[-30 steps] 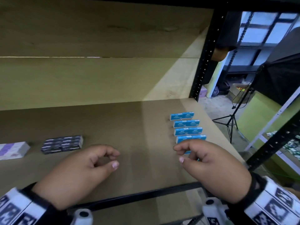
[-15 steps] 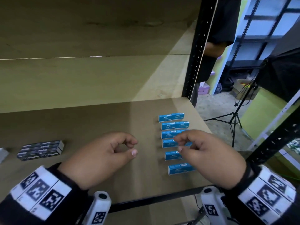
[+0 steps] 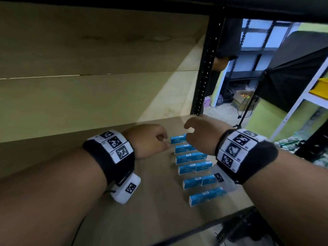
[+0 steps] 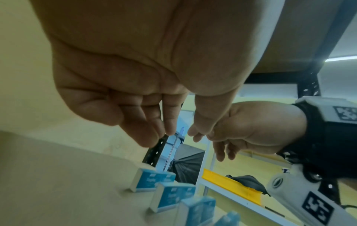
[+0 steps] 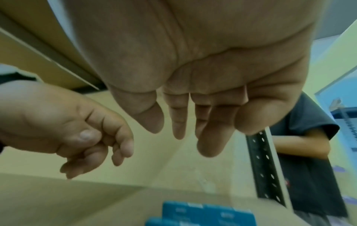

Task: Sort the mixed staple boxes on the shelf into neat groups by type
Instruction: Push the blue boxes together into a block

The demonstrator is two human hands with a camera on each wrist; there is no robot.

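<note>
Several blue staple boxes [image 3: 190,156] lie in a single column on the brown shelf board [image 3: 150,201], running from the far right toward the front edge. Both my hands hover at the far end of that column. My left hand [image 3: 164,141] is just left of the farthest box [image 3: 178,139], with its fingers loosely curled and nothing in them [image 4: 177,134]. My right hand [image 3: 197,134] is over the same box, its fingers hanging relaxed and empty [image 5: 179,134]. The blue boxes [image 4: 166,195] also lie below my left hand in the left wrist view.
A black perforated upright [image 3: 204,77] stands at the shelf's right rear corner. A person in a dark shirt [image 5: 309,137] stands beyond it. The pale back wall [image 3: 88,96] closes the shelf. Another rack with a yellow bin [image 3: 319,86] is at the right.
Both hands have reached deeper into the shelf, from the near end of the blue column to its far end. The view has swung right, so the dark boxes at the left are out of sight.
</note>
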